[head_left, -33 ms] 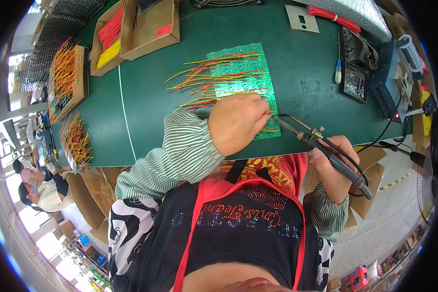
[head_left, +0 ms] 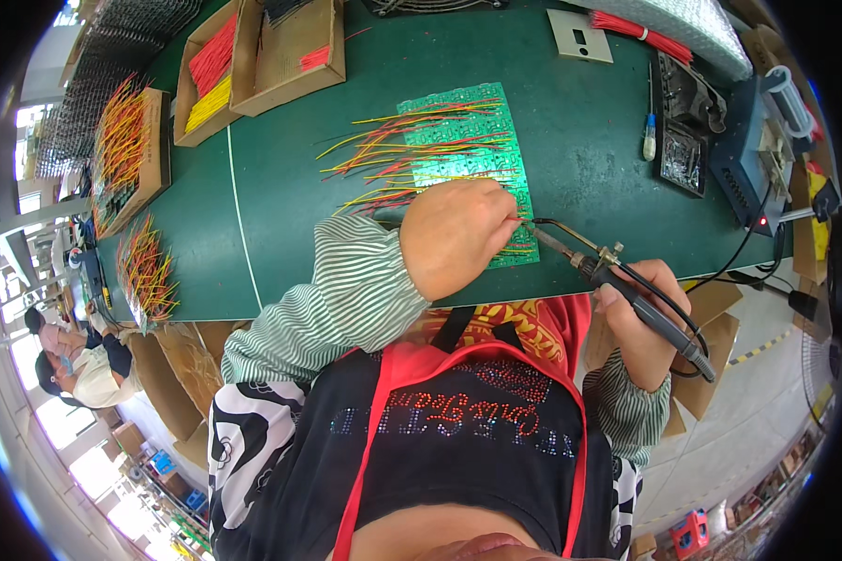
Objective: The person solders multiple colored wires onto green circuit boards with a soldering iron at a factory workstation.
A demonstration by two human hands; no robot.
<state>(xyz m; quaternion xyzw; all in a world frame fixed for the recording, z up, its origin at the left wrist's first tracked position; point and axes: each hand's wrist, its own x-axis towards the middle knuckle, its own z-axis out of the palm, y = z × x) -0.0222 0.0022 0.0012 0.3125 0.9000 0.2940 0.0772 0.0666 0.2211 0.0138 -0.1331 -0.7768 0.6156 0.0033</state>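
Note:
A green circuit board [head_left: 524, 192] lies on the green-topped bench, with rows of red and yellow wires [head_left: 374, 154] reaching off its left side. My left hand [head_left: 458, 229] is over the board's near part, thumb and fingers pinched on a thin red wire by its right edge. The palm and the wire's other end are hidden. My right hand [head_left: 641, 309] grips a soldering iron [head_left: 650, 313] with a thin feed tube fixed along it. The iron's tip points left and meets the board right beside my left fingertips.
Cardboard trays [head_left: 290, 79] with red and yellow wires stand far left. Nearer on the left are wire bundles [head_left: 147, 271]. At right sit a blue soldering station [head_left: 741, 173], a black tray [head_left: 685, 159] and a blue-and-white tool [head_left: 649, 140]. The iron's cable [head_left: 744, 248] runs there.

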